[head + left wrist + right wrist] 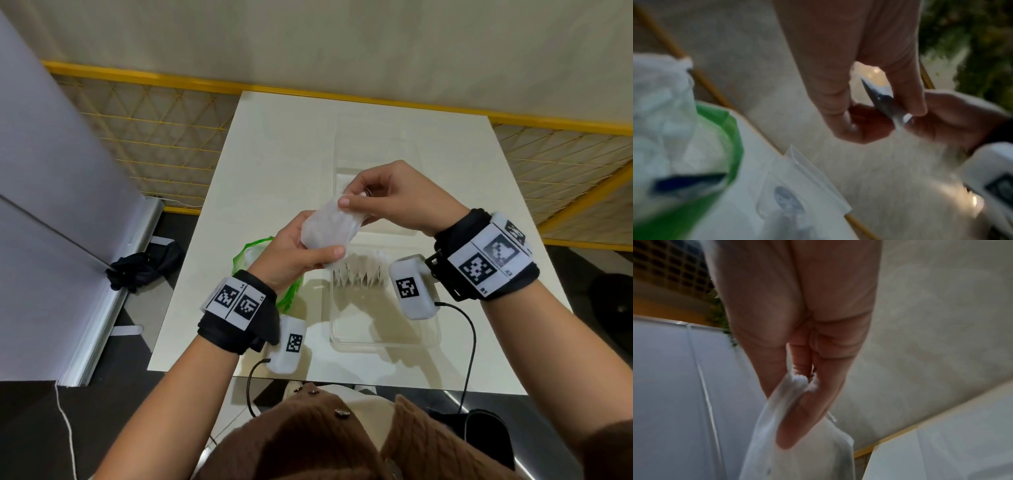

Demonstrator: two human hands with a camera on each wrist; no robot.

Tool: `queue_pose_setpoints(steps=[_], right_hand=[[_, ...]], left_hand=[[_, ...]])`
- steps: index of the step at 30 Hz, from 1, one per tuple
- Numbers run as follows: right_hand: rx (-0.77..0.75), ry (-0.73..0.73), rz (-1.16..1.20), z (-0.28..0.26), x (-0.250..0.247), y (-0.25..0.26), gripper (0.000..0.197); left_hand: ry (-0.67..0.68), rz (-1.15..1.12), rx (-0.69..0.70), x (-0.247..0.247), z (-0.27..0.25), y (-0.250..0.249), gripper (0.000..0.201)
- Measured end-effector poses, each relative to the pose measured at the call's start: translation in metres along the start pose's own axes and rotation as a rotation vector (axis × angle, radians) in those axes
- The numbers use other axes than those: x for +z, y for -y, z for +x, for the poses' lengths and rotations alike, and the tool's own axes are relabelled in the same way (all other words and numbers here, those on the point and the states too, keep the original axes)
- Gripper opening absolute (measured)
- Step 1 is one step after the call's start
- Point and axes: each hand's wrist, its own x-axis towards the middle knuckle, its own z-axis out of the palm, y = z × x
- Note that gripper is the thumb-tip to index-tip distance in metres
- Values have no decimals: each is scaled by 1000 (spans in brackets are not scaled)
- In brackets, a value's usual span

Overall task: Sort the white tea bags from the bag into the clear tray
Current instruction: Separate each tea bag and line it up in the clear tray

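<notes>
Both hands hold one white tea bag in the air above the table. My left hand grips its lower end with thumb and fingers curled round it. My right hand pinches its upper end; in the right wrist view the fingertips squeeze the gathered top of the tea bag. The left wrist view is blurred and shows my left hand on the bag's thin edge. The clear tray lies below, with a row of white tea bags at its far end. The green-rimmed bag lies left of it.
A second clear tray or lid lies further back on the white table. Yellow mesh fencing runs behind and to the sides. A grey panel stands at the left. Cables hang off the near table edge.
</notes>
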Motion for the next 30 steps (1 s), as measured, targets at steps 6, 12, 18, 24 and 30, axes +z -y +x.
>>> queue_pose_setpoints(steps=[6,12,18,24,30], right_hand=[[-75,160,-446,-7,1,4,11],[-85,346,-343,-13,7,9,18],[-123,15,44,-18,9,-9,43],[-62,27,268,-24,36,-35,34],[-30,23,165,-20,28,-46,28]], left_hand=[[7,428,138,-6,-2,3,99],[156,428,114,10,-1,-7,53],[-62,266,79,12,-2,-6,10],[-94,8,48,13,1,-15,37],[-217,72,81,10,2,-18,7]])
